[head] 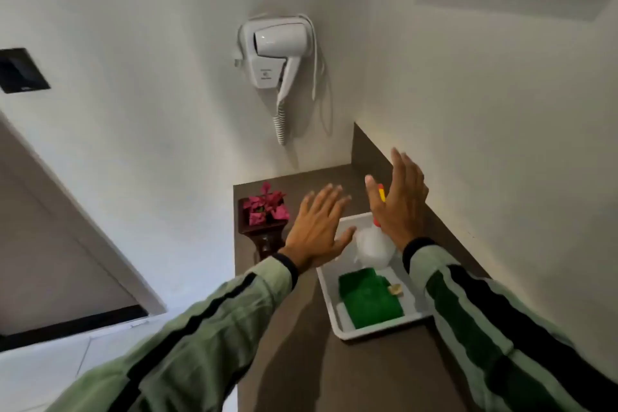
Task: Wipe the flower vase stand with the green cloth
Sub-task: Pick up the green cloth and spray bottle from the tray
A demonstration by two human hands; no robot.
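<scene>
A dark wooden flower vase stand [264, 237] with pink flowers [266, 206] on top sits at the left edge of the brown counter [301, 361]. The folded green cloth [368, 299] lies in a white tray [374, 331]. My left hand [317, 227] hovers flat with fingers spread, just right of the stand and over the tray's far left corner. My right hand [399, 201] is raised, open, palm turned left, above the tray's far end. Both hands hold nothing.
A white spray bottle [373, 244] with a red and yellow nozzle stands in the tray behind the cloth, partly hidden by my right hand. A wall-mounted white hair dryer [272, 55] hangs above the counter. Walls close in at the back and right.
</scene>
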